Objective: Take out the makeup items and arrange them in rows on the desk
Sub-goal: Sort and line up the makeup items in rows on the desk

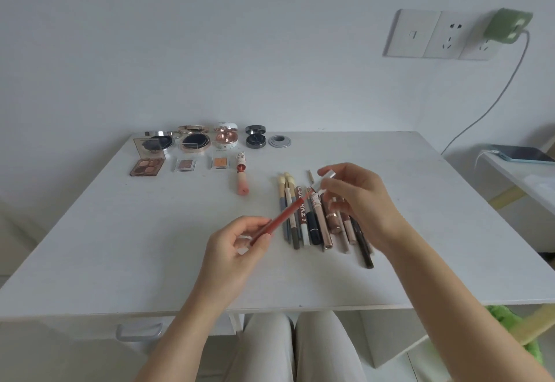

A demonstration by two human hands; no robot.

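Observation:
My left hand point(237, 246) pinches the lower end of a slim red lip-gloss tube point(280, 219) that slants up to the right over the white desk point(150, 246). My right hand point(360, 201) holds its silver cap point(327, 175) above a bundle of brushes, pencils and tubes point(312, 225) lying side by side at mid-desk. Along the far edge stands a row of open compacts point(195, 141). In front of them lie an eyeshadow palette point(147, 166), two small single shadows point(185, 164) and a pink lipstick point(241, 180).
A grey round disc point(279, 141) ends the back row. Wall sockets with a green charger point(507, 25) and its cable are at the upper right. A phone point(522, 153) lies on a side shelf. My knees and a drawer handle point(139, 332) show below the desk edge.

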